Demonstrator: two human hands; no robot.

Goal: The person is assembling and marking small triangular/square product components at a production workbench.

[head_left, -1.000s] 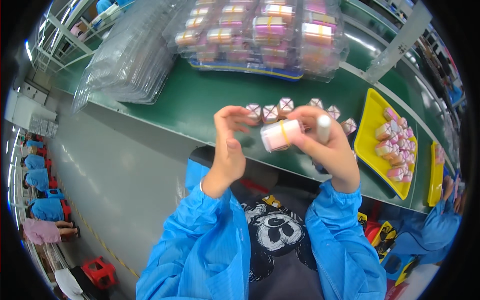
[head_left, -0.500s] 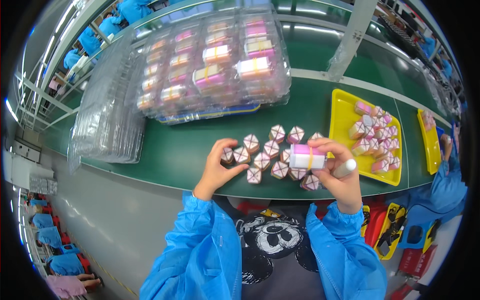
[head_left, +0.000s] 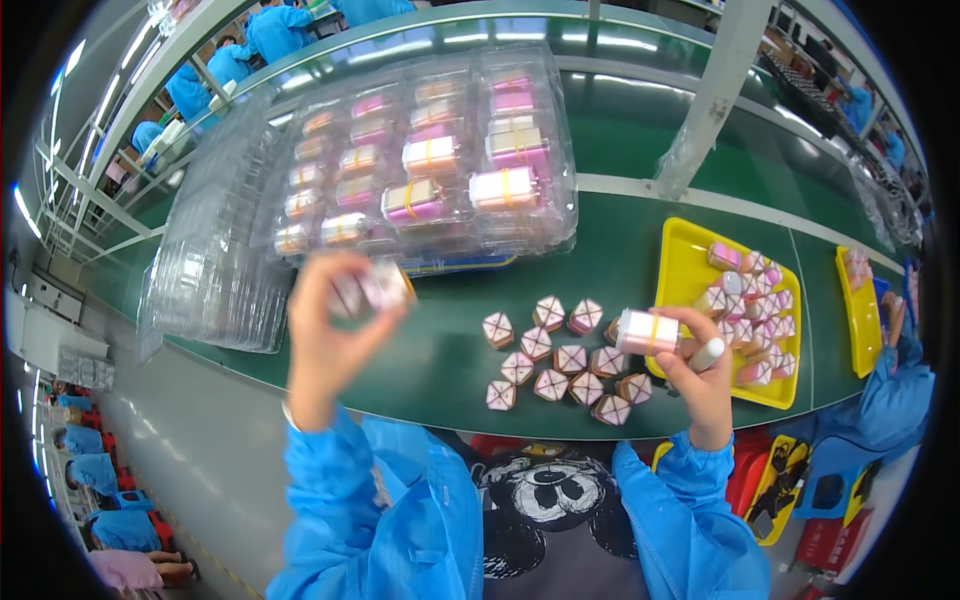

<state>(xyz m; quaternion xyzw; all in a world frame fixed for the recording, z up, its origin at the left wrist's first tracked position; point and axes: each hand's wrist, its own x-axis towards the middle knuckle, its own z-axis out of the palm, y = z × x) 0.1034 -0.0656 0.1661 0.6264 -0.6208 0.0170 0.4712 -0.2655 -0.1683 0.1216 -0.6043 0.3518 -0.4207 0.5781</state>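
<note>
My left hand (head_left: 325,335) is raised over the green bench (head_left: 440,340), its fingers closed on a small pink and white piece (head_left: 375,287), blurred by motion. My right hand (head_left: 695,375) holds a pink and white banded bundle (head_left: 647,333) and a white marker (head_left: 708,353) near the yellow tray (head_left: 690,265). Several small hexagonal pink and white pieces (head_left: 557,360) stand upright on the bench between my hands. Behind my left hand sits a clear plastic tray (head_left: 420,170) filled with banded bundles.
A stack of empty clear plastic trays (head_left: 215,250) lies at the left. A second yellow tray (head_left: 858,310) sits at far right by another person's blue sleeve (head_left: 895,390). A white post (head_left: 712,100) rises from the bench. People in blue sit at the back left.
My left hand has lifted away from the cluster of pieces to the left with a small piece in it. My right hand stays by the yellow tray with the bundle.
</note>
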